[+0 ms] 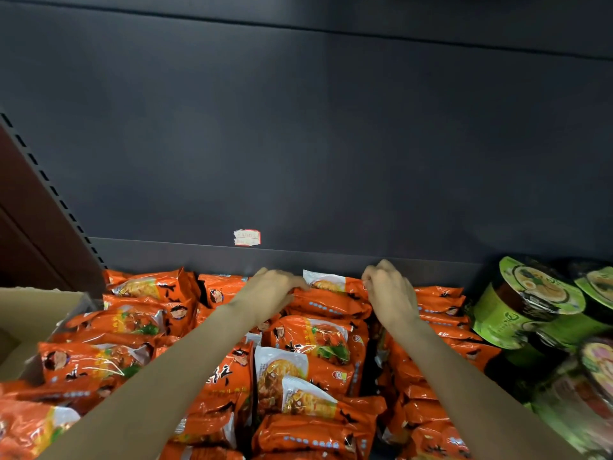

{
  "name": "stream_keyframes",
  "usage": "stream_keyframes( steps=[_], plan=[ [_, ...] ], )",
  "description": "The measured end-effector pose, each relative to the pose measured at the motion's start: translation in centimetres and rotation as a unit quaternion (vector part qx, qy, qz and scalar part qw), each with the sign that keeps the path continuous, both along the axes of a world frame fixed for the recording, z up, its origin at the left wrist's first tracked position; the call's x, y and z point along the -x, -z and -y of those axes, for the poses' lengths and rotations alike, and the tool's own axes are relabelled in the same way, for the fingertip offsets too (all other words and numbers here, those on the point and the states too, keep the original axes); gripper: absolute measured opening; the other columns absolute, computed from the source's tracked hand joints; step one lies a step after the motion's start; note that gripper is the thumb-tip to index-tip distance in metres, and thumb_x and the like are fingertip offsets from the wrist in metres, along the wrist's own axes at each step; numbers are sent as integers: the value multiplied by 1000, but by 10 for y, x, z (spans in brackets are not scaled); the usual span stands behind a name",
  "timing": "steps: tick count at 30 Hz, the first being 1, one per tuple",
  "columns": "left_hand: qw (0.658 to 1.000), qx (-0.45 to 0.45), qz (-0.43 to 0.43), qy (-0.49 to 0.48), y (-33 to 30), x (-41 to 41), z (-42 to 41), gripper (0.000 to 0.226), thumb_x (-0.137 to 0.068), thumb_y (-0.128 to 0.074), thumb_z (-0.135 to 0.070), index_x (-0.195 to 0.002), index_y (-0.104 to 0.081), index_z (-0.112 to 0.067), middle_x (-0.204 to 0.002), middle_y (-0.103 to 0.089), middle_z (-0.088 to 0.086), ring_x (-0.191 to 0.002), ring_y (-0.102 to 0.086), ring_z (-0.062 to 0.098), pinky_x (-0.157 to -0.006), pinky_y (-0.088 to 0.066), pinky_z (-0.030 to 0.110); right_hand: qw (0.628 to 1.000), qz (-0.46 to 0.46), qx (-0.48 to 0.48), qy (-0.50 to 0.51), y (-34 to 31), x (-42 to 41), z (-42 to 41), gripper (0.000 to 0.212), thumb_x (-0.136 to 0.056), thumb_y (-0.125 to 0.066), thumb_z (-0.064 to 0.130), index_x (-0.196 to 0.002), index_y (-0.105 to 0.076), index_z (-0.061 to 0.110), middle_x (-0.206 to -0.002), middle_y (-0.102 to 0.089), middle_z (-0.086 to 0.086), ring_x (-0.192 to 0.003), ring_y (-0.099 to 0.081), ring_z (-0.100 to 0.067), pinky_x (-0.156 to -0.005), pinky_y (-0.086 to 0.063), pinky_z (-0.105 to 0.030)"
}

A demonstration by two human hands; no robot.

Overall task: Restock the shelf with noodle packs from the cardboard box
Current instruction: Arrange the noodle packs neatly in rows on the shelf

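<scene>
Several orange noodle packs cover the dark shelf (298, 260), lying flat and overlapping in rows. One orange pack (331, 302) sits at the back of the middle row against the shelf's rear lip. My left hand (270, 292) grips its left end with curled fingers. My right hand (388, 288) pinches its right end. Both forearms reach over the packs below. The cardboard box (30, 313) stands at the left edge, its inside hidden from view.
Green noodle bowls (527, 307) are stacked on the shelf at the right, close to the orange packs. A white price sticker (247, 237) is stuck on the dark back panel. A slotted shelf upright (49, 187) runs up the left side.
</scene>
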State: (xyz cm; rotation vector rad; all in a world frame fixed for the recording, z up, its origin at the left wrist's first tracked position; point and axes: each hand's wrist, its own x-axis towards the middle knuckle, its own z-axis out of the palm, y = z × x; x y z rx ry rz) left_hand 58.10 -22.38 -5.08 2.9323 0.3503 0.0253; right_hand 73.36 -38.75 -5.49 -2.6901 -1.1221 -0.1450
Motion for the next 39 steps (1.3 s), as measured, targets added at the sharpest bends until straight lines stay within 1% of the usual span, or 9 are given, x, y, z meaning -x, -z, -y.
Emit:
stream_keyframes(
  steps=[4, 11, 15, 21, 25, 28, 31, 35, 39],
  plan=[
    [995, -96, -18, -1, 6, 1, 0, 42, -96, -47, -24, -137, -46, -32, -137, -46, -9, -123, -37, 16, -99, -29, 30, 999, 20, 18, -21, -1, 4, -3, 11, -93, -54, 18, -101, -61, 17, -106, -57, -2, -94, -62, -22, -87, -48, -35],
    [998, -36, -52, -4, 8, 4, -2, 39, -96, -48, -31, -135, -48, -29, -137, -48, -8, -124, -39, 14, -100, -31, 32, 999, 15, 24, -14, -3, 10, -3, 17, -97, -48, 24, -105, -63, 21, -100, -68, -2, -94, -64, -21, -85, -46, -33],
    [996, -26, 77, -46, 5, 4, 6, 32, -98, -43, -28, -129, -50, -25, -132, -50, -6, -121, -43, 13, -99, -31, 27, 998, 25, -6, -62, -3, 19, -10, 19, -96, -49, 22, -111, -62, 21, -105, -66, -2, -99, -60, -20, -87, -45, -32],
    [997, -52, 45, -45, 5, -8, 10, 41, -97, -43, -15, -136, -44, -27, -133, -49, -3, -123, -43, 17, -99, -32, 29, 972, -175, -126, -93, -7, 19, -7, 44, -87, -64, 10, -129, -55, 17, -116, -61, -4, -104, -58, -13, -95, -49, -28],
    [994, -77, 45, -64, 2, -21, 13, 26, -96, -44, -14, -117, -58, -22, -121, -56, -1, -114, -49, 19, -94, -33, 29, 992, -117, -38, -40, -2, 13, 0, 26, -89, -63, 20, -115, -64, 16, -110, -66, -3, -105, -59, -19, -89, -49, -32],
    [994, -53, 33, -84, -1, -26, 15, 25, -95, -44, -14, -111, -62, -20, -114, -62, 3, -106, -56, 24, -93, -37, 30, 995, -63, -70, -29, -9, 19, 0, 15, -93, -56, 25, -103, -65, 19, -100, -67, 0, -94, -63, -20, -76, -47, -29],
    [996, -18, 12, -92, 3, -26, 13, 25, -96, -45, -14, -110, -64, -20, -113, -65, 6, -104, -59, 27, -93, -42, 33, 994, -6, -107, -37, -12, 25, -6, 15, -93, -57, 24, -104, -65, 18, -100, -66, 1, -94, -62, -17, -79, -46, -28],
    [994, -16, 49, -97, 5, -14, 8, 30, -96, -45, -18, -124, -56, -21, -124, -56, 2, -116, -51, 22, -99, -32, 33, 987, -87, -113, -67, -4, 26, -15, 16, -91, -58, 17, -107, -61, 17, -104, -67, 1, -96, -64, -14, -78, -52, -26],
    [987, 27, 133, -86, 5, 0, 4, 22, -92, -54, -20, -114, -55, -19, -115, -57, -1, -108, -54, 19, -95, -39, 31, 981, -118, -67, -139, 3, 20, -11, 32, -95, -51, 13, -125, -59, 21, -121, -55, 2, -112, -53, -13, -94, -46, -28]
  ],
)
